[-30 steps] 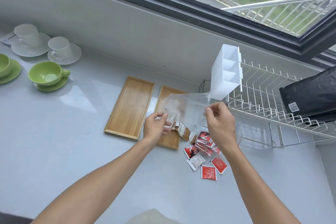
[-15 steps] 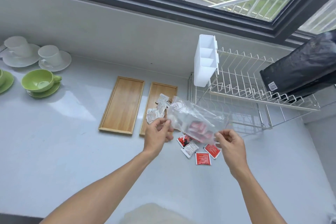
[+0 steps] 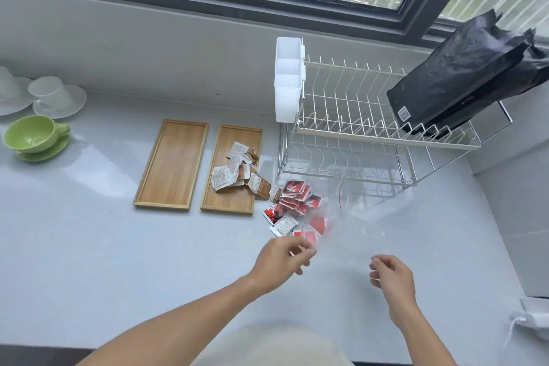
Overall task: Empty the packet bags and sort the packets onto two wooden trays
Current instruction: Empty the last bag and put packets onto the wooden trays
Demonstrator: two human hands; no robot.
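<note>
Two wooden trays lie side by side on the white counter. The left tray [image 3: 170, 165] is bare. On the right tray [image 3: 221, 202] sits a heap of white and brown packets [image 3: 236, 171], some spilling over its right edge. A pile of red packets [image 3: 297, 197] lies on the counter just to the right. A clear plastic bag [image 3: 344, 223], blurred, stretches over the red packets and towards me. My left hand [image 3: 280, 263] pinches its near left edge and my right hand [image 3: 392, 276] pinches its near right edge.
A two-tier white wire dish rack [image 3: 350, 140] stands at the right with a white cutlery holder [image 3: 288, 80] and black bags [image 3: 463, 74] on it. A green cup and saucer [image 3: 32, 137] and white cups [image 3: 50, 95] sit at the far left. A white object [image 3: 531, 321] lies at the right edge.
Both hands have drawn the clear bag down and towards me, off the right tray. The white and brown packets now lie uncovered on that tray.
</note>
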